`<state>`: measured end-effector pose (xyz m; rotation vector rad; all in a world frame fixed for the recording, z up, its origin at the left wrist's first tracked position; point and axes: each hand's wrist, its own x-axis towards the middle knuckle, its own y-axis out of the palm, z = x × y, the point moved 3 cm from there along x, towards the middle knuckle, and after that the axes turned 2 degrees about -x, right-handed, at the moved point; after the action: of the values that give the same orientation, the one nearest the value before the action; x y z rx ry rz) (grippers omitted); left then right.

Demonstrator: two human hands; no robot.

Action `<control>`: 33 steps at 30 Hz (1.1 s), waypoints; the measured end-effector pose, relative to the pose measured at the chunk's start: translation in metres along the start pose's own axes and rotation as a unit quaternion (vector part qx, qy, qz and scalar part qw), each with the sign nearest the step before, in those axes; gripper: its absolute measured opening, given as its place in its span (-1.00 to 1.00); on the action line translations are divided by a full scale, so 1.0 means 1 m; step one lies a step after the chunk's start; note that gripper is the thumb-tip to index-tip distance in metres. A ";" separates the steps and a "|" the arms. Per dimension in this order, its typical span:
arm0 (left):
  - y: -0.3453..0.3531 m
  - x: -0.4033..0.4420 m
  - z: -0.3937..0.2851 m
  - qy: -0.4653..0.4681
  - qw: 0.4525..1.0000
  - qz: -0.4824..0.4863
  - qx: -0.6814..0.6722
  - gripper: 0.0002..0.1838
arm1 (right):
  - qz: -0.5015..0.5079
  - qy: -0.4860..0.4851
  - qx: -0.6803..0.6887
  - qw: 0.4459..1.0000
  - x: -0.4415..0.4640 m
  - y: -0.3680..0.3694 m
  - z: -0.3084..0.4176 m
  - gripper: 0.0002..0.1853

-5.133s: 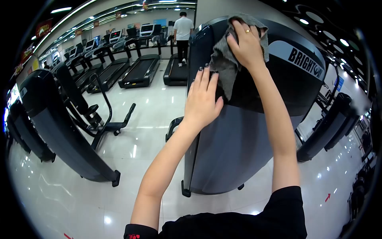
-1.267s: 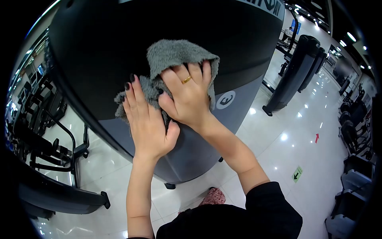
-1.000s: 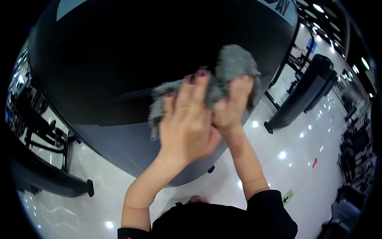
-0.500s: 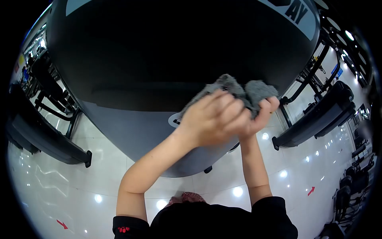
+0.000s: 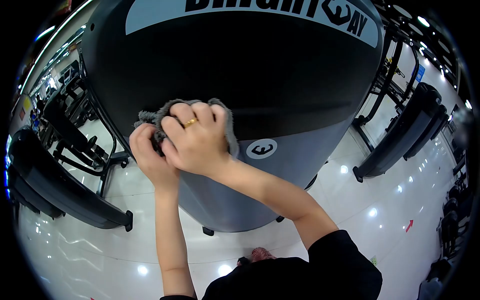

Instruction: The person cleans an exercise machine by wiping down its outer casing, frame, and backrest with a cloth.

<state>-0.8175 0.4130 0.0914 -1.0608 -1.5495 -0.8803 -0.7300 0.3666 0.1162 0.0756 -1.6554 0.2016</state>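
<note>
Grey cloth (image 5: pixel 231 132), gold ring (image 5: pixel 190 122), black upper panel (image 5: pixel 240 75), grey lower panel (image 5: pixel 225 200), black-on-white badge (image 5: pixel 261 149), red arrow (image 5: pixel 410 225)

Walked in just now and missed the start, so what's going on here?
A person's bare left hand and right hand hold a bunched, fuzzy grey cloth against a curved black-and-grey machine cover. The right hand lies over much of the cloth; the left hand is at its left end. The cloth sits left of a round white badge.

Red arrow (image 5: pixel 410 226) on pale floor (image 5: pixel 360 237); blue panel (image 5: pixel 420 73), possibly sign.
</note>
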 end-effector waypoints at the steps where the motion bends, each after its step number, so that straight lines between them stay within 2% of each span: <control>1: -0.001 -0.001 0.005 -0.017 1.000 -0.004 -0.006 -0.73 | -0.006 0.003 -0.003 1.000 0.001 0.005 0.005 -0.79; 7: 0.001 -0.001 0.007 -0.037 0.997 0.016 -0.060 -0.73 | -0.011 -0.026 0.016 0.999 -0.003 -0.009 -0.005 -0.78; 13: 0.023 0.007 -0.036 0.021 0.996 0.070 -0.052 -0.72 | -0.032 -0.025 0.008 0.999 -0.002 -0.045 -0.036 -0.79; 18: 0.053 0.009 -0.083 0.057 0.993 0.088 -0.055 -0.73 | -0.091 -0.059 -0.003 0.994 -0.003 -0.082 -0.076 -0.81; 26: 0.115 0.010 -0.177 0.098 0.990 0.103 0.003 -0.73 | -0.078 -0.048 0.031 0.995 -0.009 -0.155 -0.167 -0.80; 32: 0.186 -0.014 -0.257 0.124 0.980 0.147 0.056 -0.82 | -0.077 -0.028 -0.021 0.996 -0.046 -0.204 -0.263 -0.67; 33: 0.200 -0.020 -0.270 0.125 0.979 0.156 0.046 -0.76 | -0.070 -0.020 -0.023 0.997 -0.055 -0.209 -0.282 -0.66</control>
<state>-0.5382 0.2303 0.1342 -1.0465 -1.1647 -0.6881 -0.4130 0.2068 0.1029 0.1616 -1.6855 0.0555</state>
